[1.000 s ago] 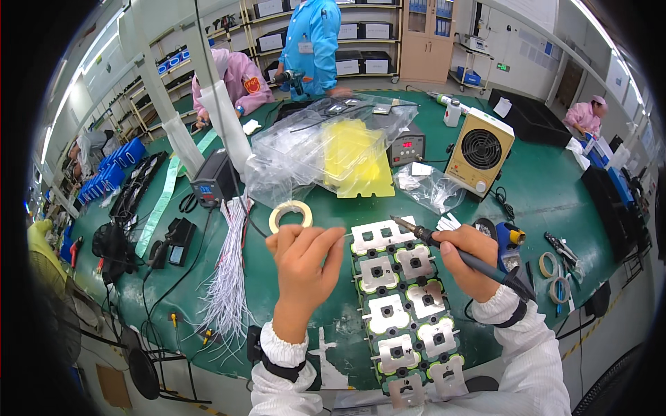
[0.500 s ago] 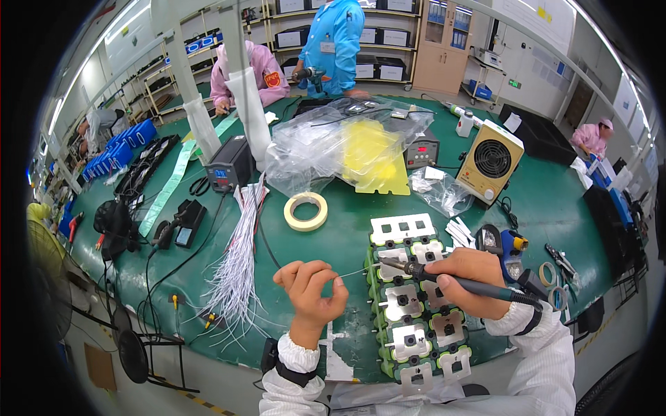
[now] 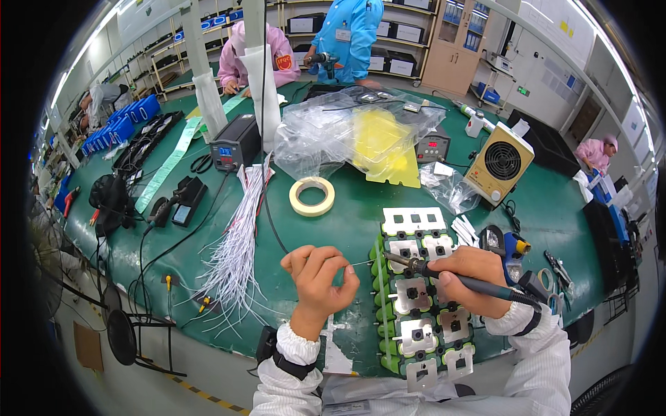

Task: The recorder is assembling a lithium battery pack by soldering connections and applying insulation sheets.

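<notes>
A battery pack [image 3: 412, 297] of green cells, topped with square silvery metal plates in black holders, lies on the green bench before me. My right hand [image 3: 473, 274] grips a soldering iron [image 3: 420, 266] from the right, its tip over the pack's upper left edge. On the left, my left hand [image 3: 320, 281] is closed in a pinch on a thin strand of solder wire [image 3: 359, 263]. That strand points toward the iron's tip; whether they touch is too small to tell.
A masking tape roll [image 3: 311, 210] and a bundle of white wires [image 3: 239, 253] lie left of the pack. Behind are plastic bags [image 3: 312, 139], a soldering station [image 3: 236, 144] and a beige fan [image 3: 501, 161]. Pliers [image 3: 557, 269] lie at right. Two people stand across the bench.
The view has shifted a little, so the bench items appear further right. Relative to the pack, the iron's tip has moved slightly left. Both hands keep their holds.
</notes>
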The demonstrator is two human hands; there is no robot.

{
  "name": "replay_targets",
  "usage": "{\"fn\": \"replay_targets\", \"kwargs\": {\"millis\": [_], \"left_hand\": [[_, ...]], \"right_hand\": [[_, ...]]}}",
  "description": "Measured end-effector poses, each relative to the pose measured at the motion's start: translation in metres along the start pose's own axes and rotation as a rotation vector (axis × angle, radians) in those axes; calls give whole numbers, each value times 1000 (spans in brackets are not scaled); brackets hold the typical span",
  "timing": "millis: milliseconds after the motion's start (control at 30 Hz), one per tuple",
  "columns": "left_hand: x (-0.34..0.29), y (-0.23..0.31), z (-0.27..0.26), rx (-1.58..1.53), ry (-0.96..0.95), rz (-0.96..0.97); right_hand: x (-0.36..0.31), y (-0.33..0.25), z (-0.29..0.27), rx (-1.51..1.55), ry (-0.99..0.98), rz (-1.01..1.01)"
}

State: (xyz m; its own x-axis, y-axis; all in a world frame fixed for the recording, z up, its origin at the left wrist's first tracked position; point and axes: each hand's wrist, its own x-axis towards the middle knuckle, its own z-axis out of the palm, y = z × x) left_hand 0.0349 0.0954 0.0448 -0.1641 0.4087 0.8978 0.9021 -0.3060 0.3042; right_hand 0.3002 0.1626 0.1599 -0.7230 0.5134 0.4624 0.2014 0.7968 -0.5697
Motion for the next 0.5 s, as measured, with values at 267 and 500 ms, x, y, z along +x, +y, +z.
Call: {"fn": "replay_targets", "kwargs": {"millis": [267,500], "left_hand": [[-1,0,2,-3,-16,-8],[-1,1,3,-19,-29,-11]], "right_hand": [[1,-4,-1,-25,-7,27],[1,-6,-1,-18,-12,38]]}}
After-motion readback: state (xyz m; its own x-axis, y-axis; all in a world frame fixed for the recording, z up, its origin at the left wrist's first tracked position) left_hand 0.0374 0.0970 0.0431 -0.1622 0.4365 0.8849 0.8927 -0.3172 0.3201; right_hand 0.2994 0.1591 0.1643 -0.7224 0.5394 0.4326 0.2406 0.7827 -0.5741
